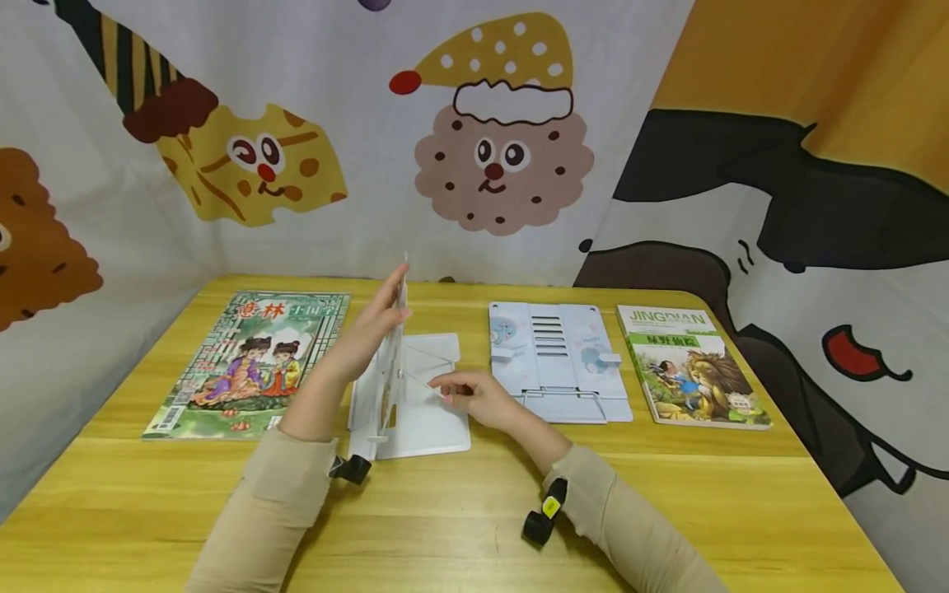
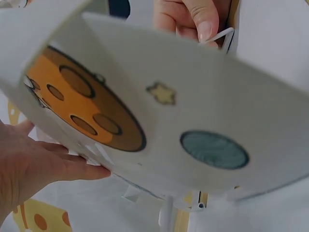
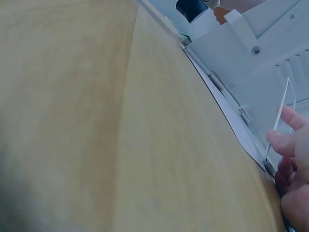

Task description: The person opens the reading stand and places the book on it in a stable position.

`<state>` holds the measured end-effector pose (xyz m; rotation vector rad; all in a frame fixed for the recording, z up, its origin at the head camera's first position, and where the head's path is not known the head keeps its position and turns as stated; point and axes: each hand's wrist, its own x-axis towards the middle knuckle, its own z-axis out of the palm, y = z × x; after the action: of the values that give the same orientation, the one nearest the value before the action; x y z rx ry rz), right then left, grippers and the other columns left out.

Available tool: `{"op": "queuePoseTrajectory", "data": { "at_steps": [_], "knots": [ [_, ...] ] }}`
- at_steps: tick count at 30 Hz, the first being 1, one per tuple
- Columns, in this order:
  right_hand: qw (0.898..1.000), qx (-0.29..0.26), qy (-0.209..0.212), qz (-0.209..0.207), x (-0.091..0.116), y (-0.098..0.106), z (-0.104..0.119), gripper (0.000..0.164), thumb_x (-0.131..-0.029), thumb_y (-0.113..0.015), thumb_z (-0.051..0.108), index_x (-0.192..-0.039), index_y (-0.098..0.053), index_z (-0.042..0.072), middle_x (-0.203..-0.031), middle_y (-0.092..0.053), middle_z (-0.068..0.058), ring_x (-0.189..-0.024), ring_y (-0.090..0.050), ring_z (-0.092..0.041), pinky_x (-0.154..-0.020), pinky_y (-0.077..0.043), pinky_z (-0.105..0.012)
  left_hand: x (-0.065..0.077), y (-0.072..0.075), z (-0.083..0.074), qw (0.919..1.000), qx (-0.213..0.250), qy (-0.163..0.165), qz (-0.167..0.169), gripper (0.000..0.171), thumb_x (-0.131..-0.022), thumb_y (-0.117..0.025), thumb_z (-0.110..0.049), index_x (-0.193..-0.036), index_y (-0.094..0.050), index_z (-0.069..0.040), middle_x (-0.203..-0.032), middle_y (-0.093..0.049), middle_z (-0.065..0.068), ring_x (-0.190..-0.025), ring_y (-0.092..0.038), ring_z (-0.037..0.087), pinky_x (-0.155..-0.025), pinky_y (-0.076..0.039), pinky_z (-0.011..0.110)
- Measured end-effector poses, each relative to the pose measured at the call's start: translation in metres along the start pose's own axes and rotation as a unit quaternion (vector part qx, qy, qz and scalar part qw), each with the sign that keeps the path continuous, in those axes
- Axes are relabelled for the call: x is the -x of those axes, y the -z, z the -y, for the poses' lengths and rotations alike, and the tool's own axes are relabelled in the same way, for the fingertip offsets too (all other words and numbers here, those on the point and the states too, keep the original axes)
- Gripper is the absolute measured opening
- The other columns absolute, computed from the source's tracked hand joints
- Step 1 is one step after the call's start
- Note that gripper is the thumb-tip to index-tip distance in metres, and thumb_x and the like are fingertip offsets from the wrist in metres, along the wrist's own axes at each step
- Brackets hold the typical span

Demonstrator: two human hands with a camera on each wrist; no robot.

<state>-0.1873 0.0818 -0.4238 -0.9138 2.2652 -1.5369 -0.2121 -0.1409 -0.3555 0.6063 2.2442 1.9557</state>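
A white book stand (image 1: 433, 420) rests on the table, its upper panel (image 2: 159, 121) raised nearly upright and seen edge-on in the head view. Cartoon prints cover the panel's face in the left wrist view. My left hand (image 1: 363, 333) holds this panel near its upper edge; some of its fingers are hidden behind the panel in the left wrist view. On the panel's other side, my right hand (image 1: 474, 397) pinches a thin white wire support (image 3: 279, 116) between thumb and forefinger, above the stand's base.
Right of the raised stand lies a second, flat book stand (image 1: 511, 362) with clips and slots. A green-covered magazine (image 1: 245, 362) lies at the left. At the right is a book (image 1: 689, 366) with a lion on it. A printed curtain (image 1: 356, 222) hangs behind the wooden table (image 1: 445, 527).
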Motion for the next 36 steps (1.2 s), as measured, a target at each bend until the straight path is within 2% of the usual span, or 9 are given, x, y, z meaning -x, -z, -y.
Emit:
{"op": "queuePoseTrajectory", "data": {
  "at_steps": [6, 13, 19, 28, 32, 36],
  "knots": [
    [1.0, -0.004, 0.009, -0.003, 0.0, 0.0, 0.0, 0.028, -0.089, -0.058, -0.011, -0.115, -0.064, -0.008, -0.09, -0.061, -0.02, -0.07, -0.044, -0.017, -0.061, -0.037, -0.02, -0.003, -0.008, -0.002, 0.9999, -0.003, 0.004, 0.011, 0.069, -0.096, -0.045, -0.023, -0.155, -0.009, -0.029, -0.159, 0.001, -0.003, -0.143, 0.002, 0.019, -0.112, -0.005, 0.055],
    [1.0, -0.003, 0.014, -0.007, -0.001, -0.001, -0.001, 0.027, -0.088, -0.06, -0.011, -0.115, -0.064, -0.01, -0.092, -0.062, -0.024, -0.07, -0.045, -0.018, -0.062, -0.038, -0.02, -0.01, -0.021, -0.002, 0.9992, -0.027, 0.013, 0.025, 0.069, -0.097, -0.044, -0.017, -0.155, -0.008, -0.021, -0.159, 0.001, 0.002, -0.143, 0.002, 0.023, -0.112, -0.008, 0.055],
    [1.0, 0.007, 0.004, -0.019, 0.001, -0.002, 0.0, 0.028, -0.086, -0.062, -0.01, -0.114, -0.064, -0.01, -0.092, -0.064, -0.023, -0.072, -0.047, -0.016, -0.064, -0.039, -0.021, -0.011, -0.031, -0.001, 0.9993, -0.032, 0.0, 0.018, 0.068, -0.095, -0.045, -0.017, -0.154, -0.013, -0.026, -0.159, -0.003, -0.004, -0.143, 0.0, 0.02, -0.112, -0.01, 0.055],
    [0.999, 0.017, 0.021, -0.022, 0.002, -0.003, -0.002, 0.024, -0.085, -0.064, -0.009, -0.109, -0.067, -0.01, -0.09, -0.066, -0.02, -0.079, -0.056, -0.019, -0.072, -0.049, -0.026, -0.01, -0.033, 0.002, 0.999, -0.042, -0.007, 0.013, 0.068, -0.096, -0.049, -0.023, -0.154, -0.015, -0.027, -0.159, -0.004, -0.002, -0.144, -0.003, 0.024, -0.111, -0.011, 0.056],
    [0.999, 0.023, 0.02, -0.023, 0.003, -0.003, -0.002, 0.026, -0.086, -0.064, -0.008, -0.111, -0.066, -0.008, -0.093, -0.066, -0.019, -0.084, -0.059, -0.024, -0.077, -0.051, -0.028, -0.01, -0.03, 0.001, 0.9978, -0.065, 0.0, 0.01, 0.068, -0.095, -0.052, -0.027, -0.154, -0.018, -0.029, -0.159, -0.006, -0.003, -0.144, -0.004, 0.024, -0.11, -0.012, 0.059],
    [0.999, 0.026, 0.016, -0.031, 0.006, -0.002, 0.001, 0.029, -0.087, -0.064, -0.007, -0.115, -0.064, -0.009, -0.098, -0.067, -0.021, -0.091, -0.061, -0.029, -0.085, -0.051, -0.035, -0.011, -0.023, 0.001, 0.9954, -0.093, 0.002, 0.024, 0.066, -0.096, -0.053, -0.032, -0.153, -0.02, -0.03, -0.159, -0.007, -0.004, -0.143, -0.005, 0.023, -0.108, -0.013, 0.063]
  ]
}}
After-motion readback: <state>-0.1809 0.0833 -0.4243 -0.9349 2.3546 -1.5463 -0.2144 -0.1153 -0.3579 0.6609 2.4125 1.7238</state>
